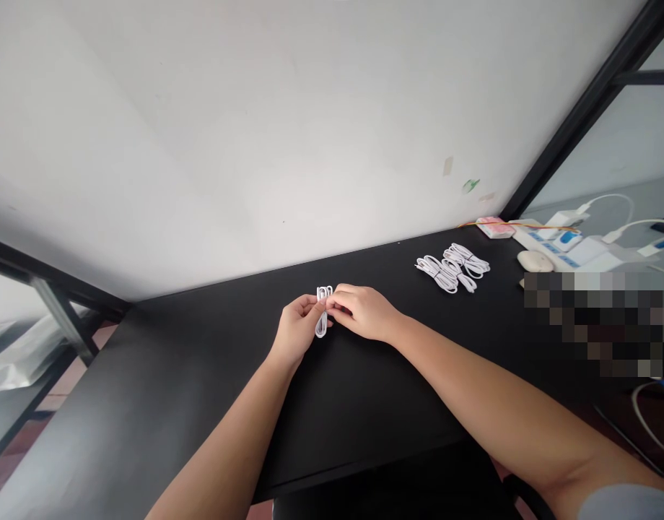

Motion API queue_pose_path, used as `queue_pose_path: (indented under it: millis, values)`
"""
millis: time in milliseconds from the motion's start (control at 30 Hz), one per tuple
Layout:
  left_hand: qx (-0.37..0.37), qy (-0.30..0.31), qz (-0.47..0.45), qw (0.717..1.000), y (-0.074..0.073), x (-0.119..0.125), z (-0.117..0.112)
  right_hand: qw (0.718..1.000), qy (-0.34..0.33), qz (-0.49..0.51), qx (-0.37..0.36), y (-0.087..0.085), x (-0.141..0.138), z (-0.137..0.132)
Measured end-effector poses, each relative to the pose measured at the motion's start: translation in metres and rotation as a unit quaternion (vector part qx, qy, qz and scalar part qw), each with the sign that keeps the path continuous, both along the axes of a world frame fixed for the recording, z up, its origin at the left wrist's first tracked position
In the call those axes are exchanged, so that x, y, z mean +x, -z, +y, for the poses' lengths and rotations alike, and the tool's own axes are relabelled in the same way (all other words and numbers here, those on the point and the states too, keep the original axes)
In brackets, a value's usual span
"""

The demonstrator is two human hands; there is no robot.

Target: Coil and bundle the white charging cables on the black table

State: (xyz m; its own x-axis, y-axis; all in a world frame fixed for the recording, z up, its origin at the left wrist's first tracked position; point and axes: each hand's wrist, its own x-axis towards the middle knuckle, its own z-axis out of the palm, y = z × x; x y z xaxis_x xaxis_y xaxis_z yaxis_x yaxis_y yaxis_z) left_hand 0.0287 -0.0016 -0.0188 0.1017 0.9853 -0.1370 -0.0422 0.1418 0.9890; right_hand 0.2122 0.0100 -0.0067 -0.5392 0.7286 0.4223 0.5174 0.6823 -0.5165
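A coiled white cable (321,329), gathered into a narrow upright bundle, is above the black desk in front of me. My left hand (295,326) grips it around the middle, thumb across the front, with loops showing above and below. From the right, my right hand (369,313) pinches at the same bundle near its upper middle. Its fingertips are closed against the cable; whether they also hold a tie there is too small to tell. More coiled white cables (443,274) lie together on the desk farther right, bound around their middles.
The black desk (213,361) meets a white wall (289,144) at the back. On the right are a power strip (548,249) with plugged-in chargers, a white rounded case (535,261) and a pink-and-white box (495,227). Dark metal frame posts (575,108) stand at both sides.
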Motion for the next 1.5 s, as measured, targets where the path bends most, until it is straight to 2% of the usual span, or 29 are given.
queue_pose_path:
  millis: [267, 867, 1500]
  values:
    - [0.008, -0.01, -0.021, 1.0, -0.0044, 0.0012, -0.0002, 0.999, -0.026, 0.028, 0.008, -0.0006, 0.0038, 0.0038]
    - [0.008, -0.007, -0.054, 0.999, -0.0028, -0.0011, 0.0014, 0.998, -0.019, 0.064, -0.005, 0.0002, 0.0015, 0.0011]
    - [0.012, -0.011, -0.071, 0.997, -0.0026, 0.0014, -0.0001, 0.999, -0.005, 0.049, -0.007, -0.0013, -0.0022, -0.0017]
